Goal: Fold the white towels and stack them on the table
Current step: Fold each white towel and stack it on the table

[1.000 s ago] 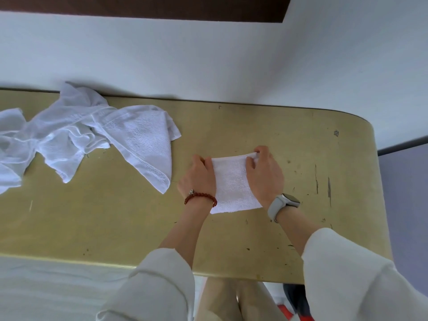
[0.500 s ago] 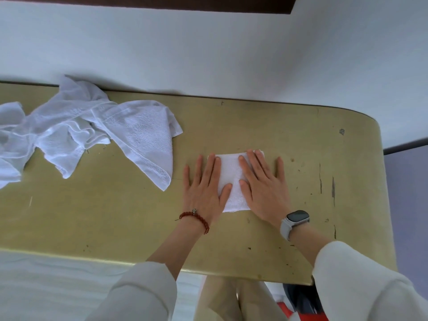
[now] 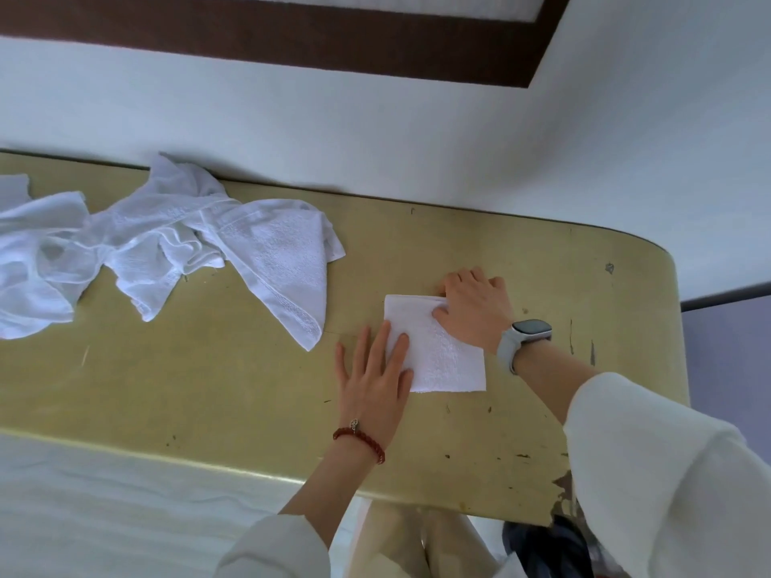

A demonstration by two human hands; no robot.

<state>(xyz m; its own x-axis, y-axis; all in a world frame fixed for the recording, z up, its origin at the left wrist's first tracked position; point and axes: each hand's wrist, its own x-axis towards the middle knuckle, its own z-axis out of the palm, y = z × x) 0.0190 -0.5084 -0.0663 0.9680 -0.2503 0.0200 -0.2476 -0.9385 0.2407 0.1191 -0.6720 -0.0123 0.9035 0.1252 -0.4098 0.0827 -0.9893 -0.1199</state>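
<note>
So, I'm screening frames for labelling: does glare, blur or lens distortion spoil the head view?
Head view: soft, even light, no harsh glare; the table edge bows from wide-angle distortion; the folded towel and both hands, left and right, look sharp; the white unfolded towels are bright, their weave faint.

You're looking at a bright, evenly lit scene — soft daylight with no hard shadows, only a faint dark line where the table (image 3: 208, 390) meets the wall (image 3: 375, 131). The wide-angle lens bows the table's far edge and stretches your right sleeve (image 3: 676, 473) at the corner. Detail is slightly soft throughout — the loose towels (image 3: 167, 244) nearly wash out.
</note>
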